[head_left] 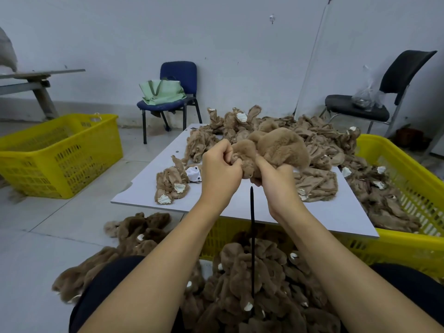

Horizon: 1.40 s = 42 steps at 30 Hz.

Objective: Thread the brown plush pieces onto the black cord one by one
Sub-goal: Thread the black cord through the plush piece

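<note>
1. a brown plush piece (276, 147) is bunched between both hands above the white board (324, 212), its bulk spilling up and right of the knuckles.
2. the left hand (221, 171) is fisted on the piece's left edge; the right hand (276, 181) clamps it from below, fingers curled in.
3. the black cord (252, 236) stands upright just below the hands, its tip near the right wrist, apart from the piece.
4. the cord's lower end sinks into threaded plush (240, 284) in the lap.
5. loose plush (312, 140) covers the board; yellow crates (60, 152) flank it.

Plush pieces (319, 150) on board (149, 188), baskets (60, 155) left and right
</note>
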Motion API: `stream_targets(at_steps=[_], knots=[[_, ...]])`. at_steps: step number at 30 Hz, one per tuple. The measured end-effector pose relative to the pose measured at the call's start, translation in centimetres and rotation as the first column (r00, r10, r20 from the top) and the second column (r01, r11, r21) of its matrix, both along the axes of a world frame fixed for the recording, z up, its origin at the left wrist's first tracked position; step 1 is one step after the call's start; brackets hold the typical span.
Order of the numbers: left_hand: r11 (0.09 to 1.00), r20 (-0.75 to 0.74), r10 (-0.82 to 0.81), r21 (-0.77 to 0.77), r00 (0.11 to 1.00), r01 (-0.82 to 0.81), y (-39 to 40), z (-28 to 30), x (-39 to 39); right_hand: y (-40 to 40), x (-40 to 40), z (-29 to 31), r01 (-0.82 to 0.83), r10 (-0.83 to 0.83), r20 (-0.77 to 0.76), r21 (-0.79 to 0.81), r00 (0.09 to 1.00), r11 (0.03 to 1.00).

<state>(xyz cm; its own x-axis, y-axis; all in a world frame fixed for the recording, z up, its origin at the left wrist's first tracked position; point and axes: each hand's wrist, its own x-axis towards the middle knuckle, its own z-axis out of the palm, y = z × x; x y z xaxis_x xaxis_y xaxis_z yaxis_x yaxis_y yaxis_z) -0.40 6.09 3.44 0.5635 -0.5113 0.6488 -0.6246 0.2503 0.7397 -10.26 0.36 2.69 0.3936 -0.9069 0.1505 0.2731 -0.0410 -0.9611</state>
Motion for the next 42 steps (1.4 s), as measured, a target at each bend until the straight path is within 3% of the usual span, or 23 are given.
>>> stream_targets(at_steps=[3, 6, 9, 12, 14, 18, 23, 25, 27, 29, 30, 32, 34, 37, 42], knots=[[0.998, -0.012, -0.002, 0.055, 1.000, 0.003, 0.1, -0.4, 0.2, 0.0, -0.2, -0.2, -0.016, 0.015, -0.027, -0.055, 1.000, 0.998], [0.989, -0.104, -0.119, 0.078, 0.987, 0.128, 0.5, -0.7, 0.4, -0.2, -0.8, -0.5, -0.004, 0.001, -0.043, -0.064, 0.999, 0.998], [0.959, -0.123, -0.259, 0.089, 0.958, 0.271, 1.1, -0.1, 0.5, -1.1, -1.7, -0.5, 0.008, -0.007, -0.032, 0.049, 0.999, 0.999], [0.876, -0.161, -0.387, 0.244, 0.908, 0.416, 1.4, -0.3, 0.5, -2.1, -2.5, -0.4, 0.022, -0.022, -0.003, 0.137, 1.000, 0.990], [0.885, -0.121, -0.346, 0.287, 0.930, 0.366, 1.4, -0.5, 0.3, -2.1, -2.6, -0.3, 0.009, -0.008, -0.007, 0.126, 1.000, 0.992], [0.960, -0.027, -0.259, 0.102, 0.965, 0.260, 1.3, -0.2, -0.4, -0.9, -1.7, -0.5, -0.034, 0.031, 0.022, 0.170, 0.999, 0.985], [0.980, 0.028, -0.189, 0.070, 0.982, 0.187, 1.1, -0.5, -0.4, -0.4, -1.3, -0.5, 0.023, -0.024, 0.012, 0.113, 1.000, 0.993], [0.994, -0.037, -0.105, 0.028, 0.994, 0.106, 0.6, -1.0, -0.2, -0.1, -1.3, -0.5, 0.001, -0.001, -0.009, 0.022, 1.000, 1.000], [1.000, -0.225, -0.014, -0.022, 0.974, 0.009, 0.1, -1.5, 0.0, 0.4, -0.3, -0.8, -0.087, 0.064, -0.182, -0.121, 0.981, 0.989], [0.998, -0.394, -0.019, -0.062, 0.919, -0.005, -0.2, -1.7, 0.1, 0.5, 0.8, -1.0, -0.162, 0.101, -0.371, -0.137, 0.923, 0.977], [0.999, -0.405, -0.027, -0.052, 0.914, 0.006, -0.3, -1.7, 0.1, 0.1, 0.9, -0.9, -0.137, 0.082, -0.379, -0.121, 0.922, 0.983], [0.999, -0.297, -0.029, 0.008, 0.954, 0.033, -0.1, -1.4, 0.1, -0.9, 0.1, -1.0, -0.010, -0.005, -0.205, -0.073, 0.979, 0.997], [0.992, -0.148, -0.107, 0.053, 0.983, 0.116, 0.4, -0.9, -0.3, -1.9, -1.3, -1.1, 0.022, -0.020, -0.023, 0.089, 1.000, 0.996], [0.971, 0.004, -0.193, 0.142, 0.981, 0.190, 1.0, -0.7, -0.3, -2.0, -2.0, -1.7, -0.096, 0.098, 0.005, 0.225, 0.995, 0.970], [0.907, 0.119, -0.319, 0.325, 0.940, 0.267, 1.8, -0.3, 0.7, -1.5, -2.6, -2.0, -0.142, 0.133, 0.057, 0.224, 0.990, 0.964]])
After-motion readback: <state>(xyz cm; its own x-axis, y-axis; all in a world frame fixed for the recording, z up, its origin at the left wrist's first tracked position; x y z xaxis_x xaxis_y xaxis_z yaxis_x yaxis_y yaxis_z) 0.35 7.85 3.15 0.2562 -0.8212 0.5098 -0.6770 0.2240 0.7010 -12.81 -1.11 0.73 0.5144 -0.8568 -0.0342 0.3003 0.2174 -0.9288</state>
